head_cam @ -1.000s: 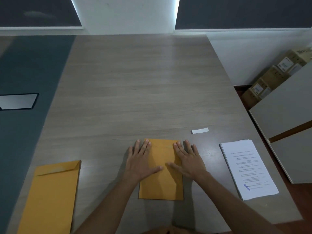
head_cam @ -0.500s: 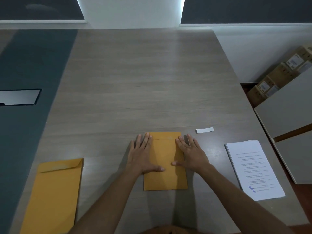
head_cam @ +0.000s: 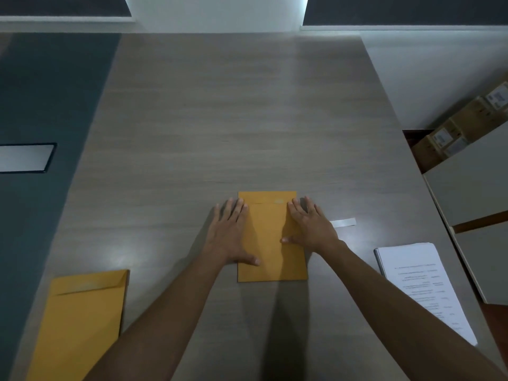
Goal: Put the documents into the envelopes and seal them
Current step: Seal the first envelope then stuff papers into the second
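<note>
A brown envelope (head_cam: 270,243) lies flat in the middle of the wooden table (head_cam: 233,119), its flap folded down at the far end. My left hand (head_cam: 229,232) rests flat on its left edge with fingers spread, thumb on the paper. My right hand (head_cam: 309,225) lies flat on its right edge, thumb pointing inward. A stack of brown envelopes (head_cam: 79,323) with an open flap sits at the near left. A pile of white printed documents (head_cam: 423,287) lies at the near right.
A small white paper strip (head_cam: 343,223) lies just right of my right hand. Grey boards (head_cam: 472,193) and cardboard boxes (head_cam: 456,127) stand past the table's right edge. A dark panel with a pale rectangle (head_cam: 24,158) borders the table on the left.
Both hands have slid the middle envelope away from me across the table, staying flat on it. The hands have spread slightly toward its side edges.
</note>
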Motion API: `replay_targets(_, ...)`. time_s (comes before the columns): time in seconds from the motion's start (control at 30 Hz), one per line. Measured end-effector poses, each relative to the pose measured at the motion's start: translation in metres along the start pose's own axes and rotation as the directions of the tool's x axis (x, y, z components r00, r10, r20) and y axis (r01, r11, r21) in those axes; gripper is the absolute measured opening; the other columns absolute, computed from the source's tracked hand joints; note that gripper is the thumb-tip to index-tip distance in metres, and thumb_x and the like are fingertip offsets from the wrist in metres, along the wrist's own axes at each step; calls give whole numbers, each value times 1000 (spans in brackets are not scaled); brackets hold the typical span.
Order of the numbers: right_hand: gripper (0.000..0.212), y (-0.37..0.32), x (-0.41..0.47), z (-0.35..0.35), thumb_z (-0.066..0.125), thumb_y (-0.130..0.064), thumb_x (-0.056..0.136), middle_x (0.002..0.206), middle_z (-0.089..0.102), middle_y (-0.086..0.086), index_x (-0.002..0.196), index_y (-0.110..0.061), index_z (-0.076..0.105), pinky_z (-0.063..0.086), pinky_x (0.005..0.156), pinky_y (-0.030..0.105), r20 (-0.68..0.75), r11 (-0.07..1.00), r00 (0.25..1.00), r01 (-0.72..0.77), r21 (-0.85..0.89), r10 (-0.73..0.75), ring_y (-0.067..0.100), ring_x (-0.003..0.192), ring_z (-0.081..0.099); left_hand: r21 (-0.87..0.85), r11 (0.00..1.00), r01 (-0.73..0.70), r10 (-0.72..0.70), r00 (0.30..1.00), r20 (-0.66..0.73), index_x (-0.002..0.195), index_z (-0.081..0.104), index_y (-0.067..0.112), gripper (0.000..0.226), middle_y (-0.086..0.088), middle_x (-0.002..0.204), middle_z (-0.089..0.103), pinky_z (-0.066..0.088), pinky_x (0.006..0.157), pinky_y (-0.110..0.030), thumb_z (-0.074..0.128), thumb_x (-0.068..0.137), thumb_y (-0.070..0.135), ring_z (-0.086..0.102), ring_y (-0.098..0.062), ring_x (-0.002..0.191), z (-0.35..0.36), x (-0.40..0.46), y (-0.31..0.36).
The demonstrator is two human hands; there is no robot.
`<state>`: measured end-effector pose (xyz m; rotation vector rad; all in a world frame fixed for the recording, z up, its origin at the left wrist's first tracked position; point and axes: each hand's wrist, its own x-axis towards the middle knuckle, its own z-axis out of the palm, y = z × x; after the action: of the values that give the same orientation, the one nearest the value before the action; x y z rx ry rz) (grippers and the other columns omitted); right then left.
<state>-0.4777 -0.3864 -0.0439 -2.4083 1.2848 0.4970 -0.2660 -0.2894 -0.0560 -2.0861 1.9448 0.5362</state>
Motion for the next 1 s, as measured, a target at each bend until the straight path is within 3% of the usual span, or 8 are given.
replay_targets(0.47, 103, 5, 69, -29, 59, -64, 81, 163, -1, -2, 154, -22, 0, -1, 121, 42, -46, 1000, 999, 15, 21, -14, 25, 149, -11, -55, 994, 93, -90, 994, 59, 153, -13, 14, 154, -3, 161, -20, -3, 119, -53, 70, 44, 84, -20, -25, 147, -31, 60, -22)
replay_targets(0.77, 100, 2, 79, -34, 63, -55, 83, 163, 2, -1, 154, -20, 4, 0, 121, 42, -61, 998, 998, 2, 59, 2, 25, 149, -10, -88, 990, 107, -105, 994, 21, 154, -8, 14, 149, -2, 162, -15, -2, 121, -49, 78, 48, 74, -16, -24, 148, -38, 70, -25)
replay_targets(0.9, 90, -5, 74, -34, 65, -48, 85, 162, 12, 3, 153, -17, 15, 5, 122, 41, -83, 997, 996, -15, 77, 22, 26, 149, -3, -88, 990, 113, -116, 993, -26, 154, 4, 13, 139, -4, 163, -3, 4, 121, -46, 78, 52, 71, -7, -25, 149, -38, 63, -19)
replay_targets(1.0, 70, -22, 61, -34, 67, -35, 88, 156, 30, 6, 146, -16, 32, 17, 119, 41, -158, 995, 986, -44, 84, 57, 27, 148, 8, -101, 990, 103, -113, 989, -100, 152, 17, 12, 124, -4, 162, 11, 8, 121, -44, 74, 59, 71, 2, -25, 149, -33, 49, -17)
